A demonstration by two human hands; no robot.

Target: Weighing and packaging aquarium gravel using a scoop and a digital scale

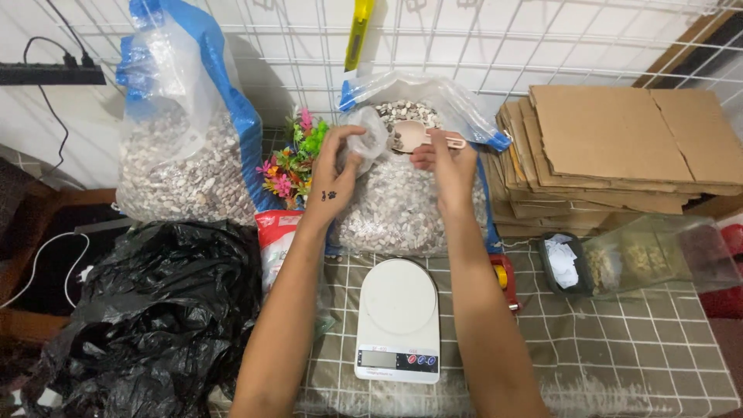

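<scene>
A large clear bag of small pale pebbles (pixel 398 205) stands open behind a white kitchen scale (pixel 398 317). My left hand (pixel 337 166) grips a small clear plastic bag (pixel 368 138) at the big bag's mouth. In my right hand (pixel 447 166) is a pink scoop (pixel 414 136), pinched by its handle, its bowl lying over the pebbles beside the small bag. The scale's round platform carries nothing.
A second pebble bag (pixel 186 155) with blue backing stands left; a heap of black plastic bags (pixel 155 310) lies below it. Colourful plastic plants (pixel 294 159), stacked cardboard (pixel 619 147), clear tubs (pixel 658 255), a red-and-white packet (pixel 275 240) and a wire grid wall (pixel 503 39) surround the checked cloth (pixel 604 356).
</scene>
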